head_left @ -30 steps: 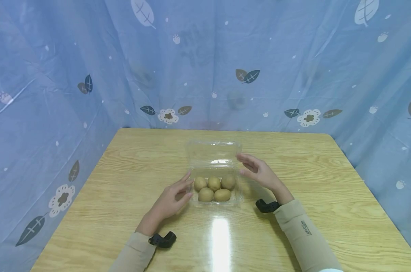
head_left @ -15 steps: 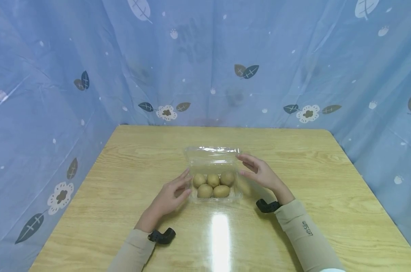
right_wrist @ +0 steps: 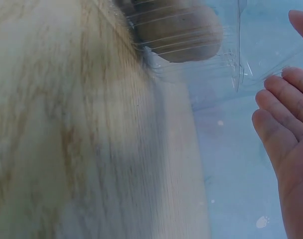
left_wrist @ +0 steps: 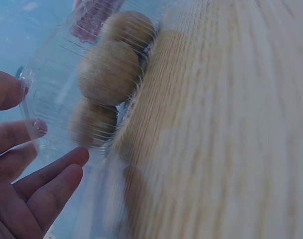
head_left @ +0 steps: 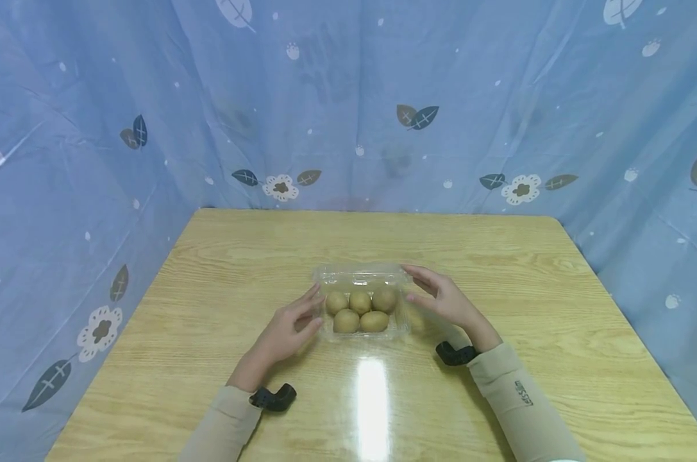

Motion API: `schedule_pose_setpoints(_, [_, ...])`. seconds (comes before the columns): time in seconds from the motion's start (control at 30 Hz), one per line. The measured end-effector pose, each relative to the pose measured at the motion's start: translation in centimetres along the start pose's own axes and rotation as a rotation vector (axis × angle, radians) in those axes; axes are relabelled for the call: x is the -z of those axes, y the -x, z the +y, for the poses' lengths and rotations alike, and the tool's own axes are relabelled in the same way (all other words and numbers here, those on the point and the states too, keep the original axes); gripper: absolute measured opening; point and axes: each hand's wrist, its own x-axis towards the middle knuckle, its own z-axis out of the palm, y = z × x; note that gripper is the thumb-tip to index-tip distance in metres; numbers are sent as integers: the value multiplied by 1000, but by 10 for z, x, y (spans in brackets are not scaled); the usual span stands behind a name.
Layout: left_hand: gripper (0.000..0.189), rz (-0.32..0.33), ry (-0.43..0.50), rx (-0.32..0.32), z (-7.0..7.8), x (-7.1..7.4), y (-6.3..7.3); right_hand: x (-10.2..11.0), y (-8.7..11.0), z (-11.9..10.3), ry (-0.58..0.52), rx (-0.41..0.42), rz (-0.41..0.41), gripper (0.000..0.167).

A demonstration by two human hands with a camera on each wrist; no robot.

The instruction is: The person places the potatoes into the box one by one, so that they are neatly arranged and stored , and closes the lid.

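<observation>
A clear plastic clamshell box (head_left: 403,327) sits mid-table with several brown, round to oval items, like kiwifruit or small potatoes (head_left: 360,303), lying in two rows. Its hinged lid (head_left: 356,273) stands raised at the back. My left hand (head_left: 287,332) is at the box's left side, fingers spread and slightly bent; in the left wrist view its fingertips (left_wrist: 80,155) are at the plastic edge. On the other side my right hand (head_left: 446,298) has its fingers extended by the lid's right corner. Whether they touch it, I cannot tell.
The wooden table (head_left: 527,289) reaches back to a blue curtain (head_left: 348,77) printed with leaves and flowers. Curtain also runs along the left and right sides. A bright light reflection (head_left: 372,404) lies on the tabletop in front of the box.
The lid's top edge has come forward and down, so the lid looks much shorter. Both hands stay beside the box with little movement. The head view has shifted slightly.
</observation>
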Motion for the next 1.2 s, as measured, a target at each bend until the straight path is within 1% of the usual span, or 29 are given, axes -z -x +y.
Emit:
schedule_pose_setpoints(0.17, [47, 4, -13, 9, 2, 0, -2, 0, 4, 0, 24, 42, -5, 56])
schedule_pose_setpoints(0.33, [44, 24, -25, 14, 3, -1, 0, -3, 7, -1, 31, 69, -14, 55])
schedule_pose_setpoints(0.43, [43, 27, -3, -3, 3, -1, 1, -6, 9, 0, 30, 81, -16, 53])
schedule_pose_setpoints(0.57, [44, 39, 0, -33, 2, -1, 1, -9, 12, 2, 37, 100, -11, 53])
schedule_pose_setpoints(0.63, [43, 48, -6, -33, 2, 0, 2, -11, 13, 3, 46, 109, -4, 52])
schedule_pose_setpoints(0.93, [43, 31, -16, 3, 2, -3, 1, -13, 19, 0, 40, 99, 20, 46])
schedule_pose_setpoints(1.07, [42, 36, 19, -14, 2, -2, 3, -15, 20, 0, 43, 92, 15, 47])
schedule_pose_setpoints(1.2, [42, 65, 59, -51, 1, -1, 6, -15, 21, -5, 71, 76, 2, 49])
